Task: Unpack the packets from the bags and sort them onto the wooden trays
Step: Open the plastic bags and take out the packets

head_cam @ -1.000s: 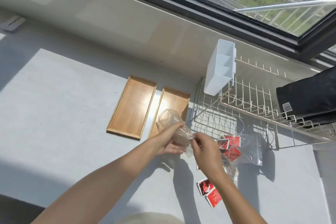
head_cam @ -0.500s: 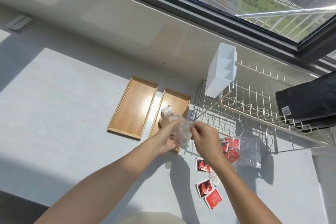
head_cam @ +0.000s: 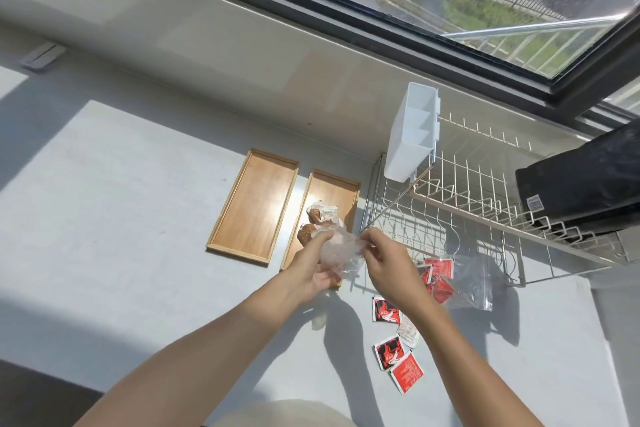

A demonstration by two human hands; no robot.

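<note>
Two wooden trays lie side by side on the grey counter: the left tray (head_cam: 254, 206) holds nothing, the right tray (head_cam: 341, 189) carries brown-and-white packets (head_cam: 320, 215) near its middle. Over the right tray's near end, my left hand (head_cam: 311, 269) and my right hand (head_cam: 389, 262) both grip a crumpled clear plastic bag (head_cam: 341, 251). To the right lies a second clear bag (head_cam: 464, 282) with red packets inside. Loose red packets (head_cam: 396, 354) and one pale packet (head_cam: 408, 333) lie on the counter beside my right forearm.
A white wire dish rack (head_cam: 485, 204) stands right of the trays, with a white plastic caddy (head_cam: 412, 135) hung on its left end and a black bag (head_cam: 585, 187) resting on it. A window sill runs along the back.
The brown-and-white packets have dropped out of the clear bag onto the right tray. The bag is now crumpled smaller between both hands, which sit lower over the tray's near end.
</note>
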